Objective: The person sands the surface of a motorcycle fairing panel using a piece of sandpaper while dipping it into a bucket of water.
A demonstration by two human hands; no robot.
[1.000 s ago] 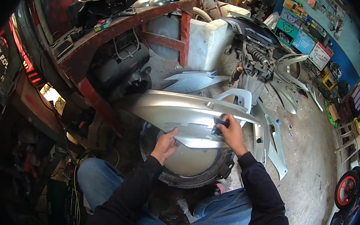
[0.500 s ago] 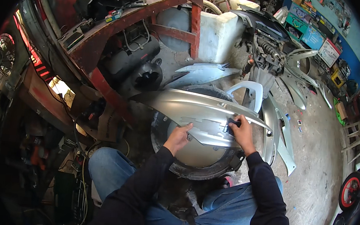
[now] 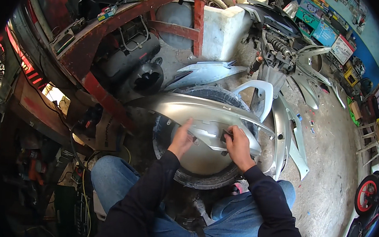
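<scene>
Silver curved panel (image 3: 203, 108) sits over a black tyre-like ring (image 3: 211, 182), apparently resting on it, long tip to the left. Left hand (image 3: 181, 138) grips its near edge, thumb on top, fingers mostly hidden. Right hand (image 3: 239, 148) pinches a small dark piece (image 3: 224, 135) against the face, toward the right end; can't make out what it is. Risks, my read: curved panel on a round rim could rock or slide if the right hand pushes harder than the left can brace; a hard corner on the dark piece could score the finish. Swinging right might knock the white handle (image 3: 269, 98) or second silver panel (image 3: 279, 154). Pale blue panel (image 3: 208, 73) lies beyond, red surface (image 3: 82, 43) left.
</scene>
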